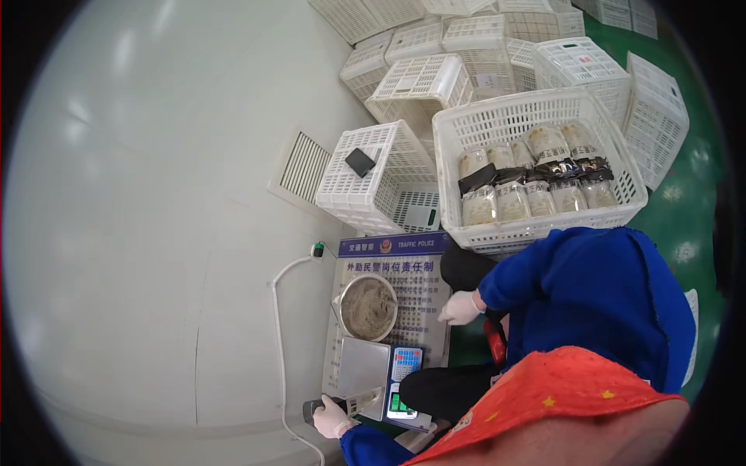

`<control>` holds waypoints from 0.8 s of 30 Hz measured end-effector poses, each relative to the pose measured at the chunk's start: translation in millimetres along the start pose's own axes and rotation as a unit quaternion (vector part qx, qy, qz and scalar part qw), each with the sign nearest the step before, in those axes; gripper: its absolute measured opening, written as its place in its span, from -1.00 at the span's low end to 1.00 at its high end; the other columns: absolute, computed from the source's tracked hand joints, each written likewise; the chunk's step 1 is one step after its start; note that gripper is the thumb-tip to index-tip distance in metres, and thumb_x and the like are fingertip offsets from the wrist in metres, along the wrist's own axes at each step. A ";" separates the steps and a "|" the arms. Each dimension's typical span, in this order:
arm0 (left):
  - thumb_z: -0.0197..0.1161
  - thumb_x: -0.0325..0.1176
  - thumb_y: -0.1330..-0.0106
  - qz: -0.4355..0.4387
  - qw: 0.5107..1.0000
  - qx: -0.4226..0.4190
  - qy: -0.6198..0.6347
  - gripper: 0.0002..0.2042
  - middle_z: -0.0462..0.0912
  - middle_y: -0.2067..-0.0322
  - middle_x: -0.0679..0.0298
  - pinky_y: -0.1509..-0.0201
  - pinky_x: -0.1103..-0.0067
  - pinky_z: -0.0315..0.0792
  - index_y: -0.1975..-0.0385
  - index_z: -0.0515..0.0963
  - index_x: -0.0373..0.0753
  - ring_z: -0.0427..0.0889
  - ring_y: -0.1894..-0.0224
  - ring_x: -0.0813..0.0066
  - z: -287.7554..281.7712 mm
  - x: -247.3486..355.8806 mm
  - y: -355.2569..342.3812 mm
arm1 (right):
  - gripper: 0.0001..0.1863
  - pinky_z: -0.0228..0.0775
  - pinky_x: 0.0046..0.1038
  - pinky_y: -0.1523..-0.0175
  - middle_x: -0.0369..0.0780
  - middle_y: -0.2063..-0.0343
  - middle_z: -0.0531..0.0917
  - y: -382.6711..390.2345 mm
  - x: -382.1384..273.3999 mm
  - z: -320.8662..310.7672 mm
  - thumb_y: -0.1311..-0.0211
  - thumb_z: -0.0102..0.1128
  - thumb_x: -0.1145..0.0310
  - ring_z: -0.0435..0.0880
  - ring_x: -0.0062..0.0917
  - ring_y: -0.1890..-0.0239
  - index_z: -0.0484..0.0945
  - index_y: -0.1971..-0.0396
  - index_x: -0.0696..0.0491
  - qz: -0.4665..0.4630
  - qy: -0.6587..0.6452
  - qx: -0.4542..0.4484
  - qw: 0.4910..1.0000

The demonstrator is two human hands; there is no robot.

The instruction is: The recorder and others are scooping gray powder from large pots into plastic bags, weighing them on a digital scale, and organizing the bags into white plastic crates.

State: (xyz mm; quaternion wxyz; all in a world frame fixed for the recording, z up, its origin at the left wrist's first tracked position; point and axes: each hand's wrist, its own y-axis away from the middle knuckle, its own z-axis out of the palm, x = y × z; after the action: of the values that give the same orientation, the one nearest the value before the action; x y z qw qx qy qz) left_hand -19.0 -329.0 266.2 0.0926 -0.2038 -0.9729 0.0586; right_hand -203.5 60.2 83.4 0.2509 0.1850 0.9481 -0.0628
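Observation:
My left hand [332,418], in a white glove, is closed around a bag [313,412] with a dark part, at the near-left edge of the digital scale [364,369]. The scale has a metal plate, a blue keypad and a lit green display. Beyond it, a round metal bowl [369,339] holds grey-brown powder [368,307]. To the right of the bowl hovers my gloved right hand [461,308], fingers pressed together; anything between them is too small to make out. Scale and bowl rest on a printed board [423,334].
A white plastic crate [544,97] holds several filled clear-and-black bags [536,175]. Another crate [350,186] lies on its side with a black flat object [360,162] on top. More crates [420,81] are piled behind. A white cable [276,334] runs along the wall at left.

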 end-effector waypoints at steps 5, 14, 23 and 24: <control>0.29 -0.10 -0.13 0.130 0.989 0.052 -0.036 -0.65 0.68 0.43 -0.07 0.18 0.21 0.53 0.45 0.69 -0.33 0.68 0.31 -0.05 -1.9 4.3 4.1 | -0.64 0.52 -0.21 0.07 -0.11 0.22 0.68 31.0 -15.0 31.5 -0.23 0.03 0.24 0.67 -0.20 0.16 0.58 0.02 0.02 0.036 -0.036 -0.070 0.996; 0.36 -0.24 -0.13 0.396 0.916 0.005 0.061 -0.77 0.58 0.59 -0.06 0.43 0.22 0.45 0.57 0.62 -0.30 0.60 0.52 -0.06 -72.8 39.5 65.7 | -0.77 0.53 -0.14 0.19 -0.12 0.39 0.70 35.8 -17.2 47.8 -0.12 0.03 0.24 0.69 -0.18 0.30 0.65 0.34 -0.03 0.031 0.001 -0.147 0.989; 0.23 -0.24 -0.27 0.541 0.822 -0.022 0.178 -0.83 0.61 0.60 0.08 0.46 0.22 0.47 0.50 0.60 -0.14 0.62 0.53 0.02 39.9 113.3 111.0 | -0.70 0.54 -0.16 0.12 -0.11 0.32 0.71 34.0 -22.9 24.2 -0.08 0.08 0.17 0.70 -0.18 0.22 0.70 0.33 0.00 0.049 0.051 -0.277 0.958; 0.21 -0.25 -0.26 0.567 0.812 -0.038 0.133 -0.84 0.62 0.59 0.10 0.45 0.23 0.49 0.52 0.57 -0.13 0.64 0.52 0.07 65.3 113.7 115.6 | -0.68 0.54 -0.15 0.10 -0.09 0.31 0.71 28.0 -25.6 18.8 -0.11 0.09 0.14 0.70 -0.17 0.20 0.69 0.32 0.02 0.030 0.071 -0.315 0.946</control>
State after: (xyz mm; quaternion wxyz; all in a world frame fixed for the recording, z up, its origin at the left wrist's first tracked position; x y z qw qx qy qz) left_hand -90.1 -182.5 202.7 0.1632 -0.7288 -0.6641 0.0357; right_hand -163.7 73.9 79.2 0.2298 0.1286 0.9292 0.2594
